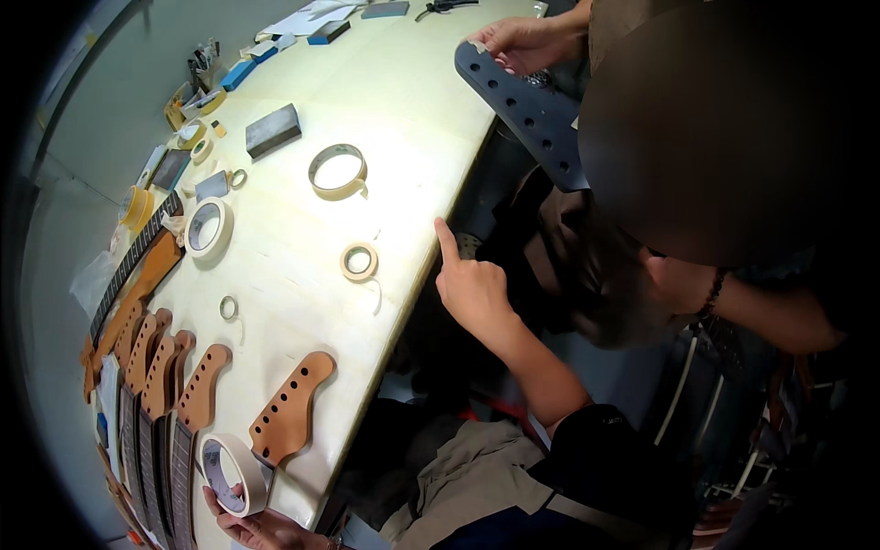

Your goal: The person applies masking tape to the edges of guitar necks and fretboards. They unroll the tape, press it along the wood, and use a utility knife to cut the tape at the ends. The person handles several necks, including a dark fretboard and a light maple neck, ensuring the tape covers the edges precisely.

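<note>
My left hand [252,527] is at the bottom edge, shut on a wide roll of white masking tape [231,472] that stands on its side at the near table edge. Just beyond it lies a wooden guitar neck [291,410] with a drilled headstock. My right hand [472,286] hovers off the table's right edge. Its index finger points up at that edge, the other fingers are curled, and it holds nothing. A small tape roll [358,261] lies on the table to the left of that fingertip.
Several more guitar necks [174,403] lie side by side at lower left on the pale worktable [412,110]. Other tape rolls [337,171] [207,229], a grey block [272,130] and small tools lie farther back. Another person at right holds a dark blue headstock [527,105].
</note>
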Tool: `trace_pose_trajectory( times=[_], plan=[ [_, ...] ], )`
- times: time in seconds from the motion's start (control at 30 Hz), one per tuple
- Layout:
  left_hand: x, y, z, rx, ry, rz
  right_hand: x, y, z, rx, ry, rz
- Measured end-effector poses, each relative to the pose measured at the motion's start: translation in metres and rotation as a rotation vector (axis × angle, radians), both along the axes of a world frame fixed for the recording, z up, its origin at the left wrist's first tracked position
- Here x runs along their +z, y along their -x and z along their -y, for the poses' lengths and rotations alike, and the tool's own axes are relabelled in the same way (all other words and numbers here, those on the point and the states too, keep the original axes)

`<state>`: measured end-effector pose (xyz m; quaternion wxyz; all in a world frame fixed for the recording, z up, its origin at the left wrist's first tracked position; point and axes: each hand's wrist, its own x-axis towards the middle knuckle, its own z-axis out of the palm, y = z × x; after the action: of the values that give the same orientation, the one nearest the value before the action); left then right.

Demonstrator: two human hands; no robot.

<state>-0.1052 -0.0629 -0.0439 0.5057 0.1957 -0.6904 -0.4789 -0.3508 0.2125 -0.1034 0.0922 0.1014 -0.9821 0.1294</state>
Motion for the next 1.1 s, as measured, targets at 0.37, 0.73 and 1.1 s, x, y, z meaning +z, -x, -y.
trace_pose_trajectory(
  times=[0.37,0.73,1.1],
  plan=[
    [-0.009,-0.017,0.013,-0.074,-0.027,-0.163,-0.009,-0.002,0.009,-0.043,-0.076,-0.082],
    [-0.031,-0.034,0.051,0.127,0.177,-0.079,-0.018,-0.002,0.018,-0.080,-0.126,-0.087],
    [-0.020,-0.019,0.037,0.209,0.005,-0.081,-0.014,0.000,0.024,-0.123,-0.180,-0.066]
  ],
)
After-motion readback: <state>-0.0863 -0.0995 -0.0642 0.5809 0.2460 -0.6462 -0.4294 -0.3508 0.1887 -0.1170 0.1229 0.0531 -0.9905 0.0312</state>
